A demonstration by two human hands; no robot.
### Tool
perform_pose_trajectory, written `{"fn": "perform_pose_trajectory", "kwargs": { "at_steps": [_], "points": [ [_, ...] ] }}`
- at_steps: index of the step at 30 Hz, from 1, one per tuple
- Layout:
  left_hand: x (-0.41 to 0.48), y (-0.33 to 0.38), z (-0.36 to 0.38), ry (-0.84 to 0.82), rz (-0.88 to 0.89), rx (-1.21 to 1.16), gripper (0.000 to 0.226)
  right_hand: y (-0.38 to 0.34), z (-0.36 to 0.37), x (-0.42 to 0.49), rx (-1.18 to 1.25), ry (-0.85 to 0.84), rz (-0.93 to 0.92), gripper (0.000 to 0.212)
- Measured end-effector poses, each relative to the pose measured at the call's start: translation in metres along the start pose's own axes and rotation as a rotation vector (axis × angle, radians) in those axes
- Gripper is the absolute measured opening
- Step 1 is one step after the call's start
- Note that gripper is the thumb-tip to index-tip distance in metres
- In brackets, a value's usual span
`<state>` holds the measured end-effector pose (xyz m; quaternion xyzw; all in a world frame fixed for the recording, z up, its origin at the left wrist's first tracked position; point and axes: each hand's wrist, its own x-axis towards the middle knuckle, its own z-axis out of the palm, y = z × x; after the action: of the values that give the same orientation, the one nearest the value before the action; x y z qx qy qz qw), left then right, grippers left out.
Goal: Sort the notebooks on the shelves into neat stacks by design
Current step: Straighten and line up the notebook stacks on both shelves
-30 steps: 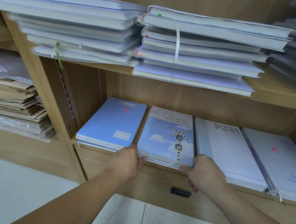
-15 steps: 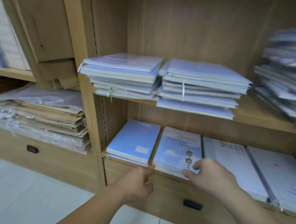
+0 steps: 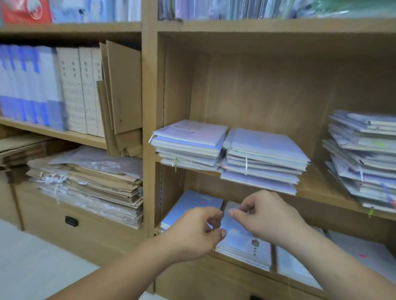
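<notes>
— While the two hands hover before the light wooden lower shelf (image 3: pixel 241 263), do they hold anything?
— Nothing. The left hand (image 3: pixel 192 232) has its fingers loosely curled and empty, in front of the gap between two stacks. The right hand (image 3: pixel 265 218) is near it but apart, fingers loosely bent, forefinger pointing leftwards, also empty.
— And the notebooks?
— On that shelf a flat stack of plain blue notebooks (image 3: pixel 189 204) lies at the left end. Just beside it is a stack of sky-blue notebooks with a cloud cover (image 3: pixel 244 246), partly hidden by the hands. Further right lie pale grey-white notebooks (image 3: pixel 294 267). I cannot tell whether either hand touches a cover.
— The shelf above?
— Two piles sit side by side: the left pile of pale lilac notebooks (image 3: pixel 190 140) and the right pile of pale lilac notebooks (image 3: pixel 265 158), whose lowest books jut over the edge. Well apart, at the right, stands a tall untidy pile of pale notebooks (image 3: pixel 371 159), books askew.
— The left bay?
— A heap of brown paper envelopes (image 3: pixel 94 185) lies under upright beige box files (image 3: pixel 80 91).
</notes>
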<state>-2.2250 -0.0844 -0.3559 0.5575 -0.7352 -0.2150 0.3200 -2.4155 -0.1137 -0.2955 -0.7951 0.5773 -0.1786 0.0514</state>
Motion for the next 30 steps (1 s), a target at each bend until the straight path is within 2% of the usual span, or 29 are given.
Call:
{"fn": "perform_pose_trajectory", "kwargs": {
  "at_steps": [3, 6, 9, 12, 15, 18, 21, 25, 30],
  "points": [
    [0.023, 0.025, -0.023, 0.093, 0.059, -0.03, 0.024, 0.001, -0.034, 0.012, -0.043, 0.121, -0.017, 0.046],
    [0.063, 0.051, -0.055, 0.3, 0.094, -0.06, 0.017, 0.018, -0.075, 0.028, 0.021, 0.325, -0.007, 0.046],
    [0.105, 0.069, -0.078, 0.47, 0.108, 0.084, 0.016, 0.042, -0.099, 0.044, 0.023, 0.464, 0.04, 0.034],
    [0.134, 0.07, -0.076, 0.394, 0.03, 0.278, 0.035, 0.069, -0.103, 0.064, -0.098, 0.323, 0.188, 0.043],
    [0.157, 0.073, -0.07, 0.322, -0.028, 0.346, 0.049, 0.089, -0.097, 0.085, 0.137, 0.18, 0.278, 0.049],
    [0.174, 0.084, -0.08, 0.138, -0.056, 0.369, 0.052, 0.096, -0.093, 0.098, 0.324, 0.17, 0.325, 0.05],
    [0.183, 0.093, -0.08, -0.004, -0.095, 0.403, 0.057, 0.095, -0.092, 0.105, 0.429, 0.17, 0.31, 0.042],
    [0.183, 0.091, -0.067, 0.032, -0.062, 0.499, 0.044, 0.092, -0.089, 0.114, 0.537, 0.201, 0.311, 0.029],
    [0.166, 0.088, -0.066, 0.088, 0.049, 0.289, 0.036, 0.093, -0.09, 0.104, 0.545, 0.273, 0.363, 0.032]
  ]
}}
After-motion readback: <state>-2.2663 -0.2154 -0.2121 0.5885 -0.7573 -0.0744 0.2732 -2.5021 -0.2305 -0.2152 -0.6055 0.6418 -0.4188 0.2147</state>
